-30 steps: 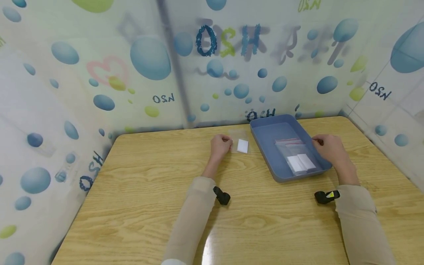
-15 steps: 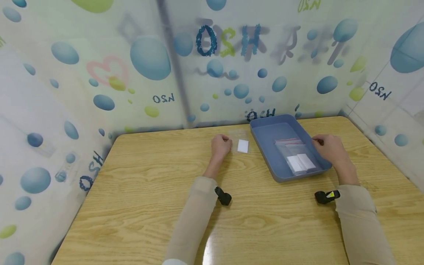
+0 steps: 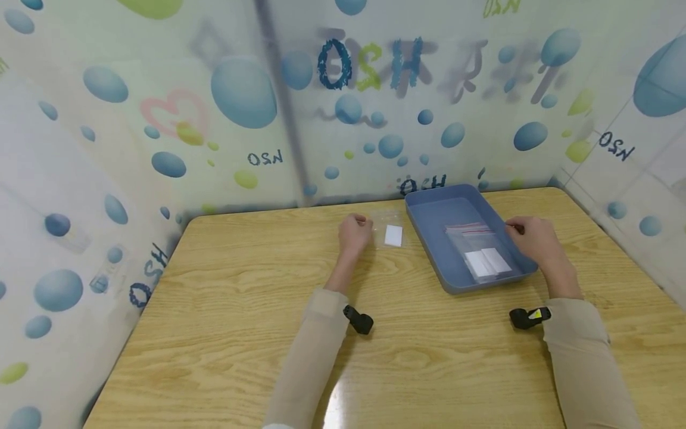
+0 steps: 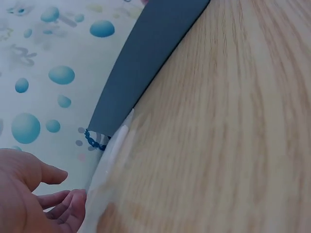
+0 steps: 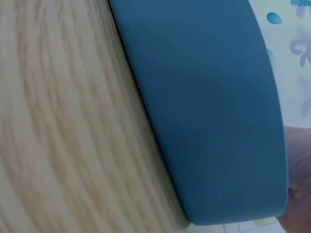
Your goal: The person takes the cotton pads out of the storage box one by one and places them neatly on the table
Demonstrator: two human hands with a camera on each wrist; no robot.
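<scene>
A small transparent zip bag [image 3: 379, 238] with a white rectangular piece [image 3: 393, 235] inside lies flat on the table, left of the blue tray [image 3: 436, 208]. Just left of this bag is my left hand [image 3: 354, 235], its fingers loosely bent. In the left wrist view, thumb and fingers stand apart with nothing between them. My right hand [image 3: 536, 238] grips the tray's right rim; its fingertips are partly hidden. Within the tray lies another transparent zip bag [image 3: 471, 238] with a red-striped top, holding white rectangular pieces [image 3: 489, 262].
The wooden table [image 3: 241, 286] reaches back to a patterned curtain [image 3: 225, 155], which also hangs at both sides. The tray stands near the table's back edge. A small black camera sits on each wrist.
My left hand has drawn slightly left, away from the small bag, and its fingers have come off the bag's edge. My right hand and the tray have stayed put.
</scene>
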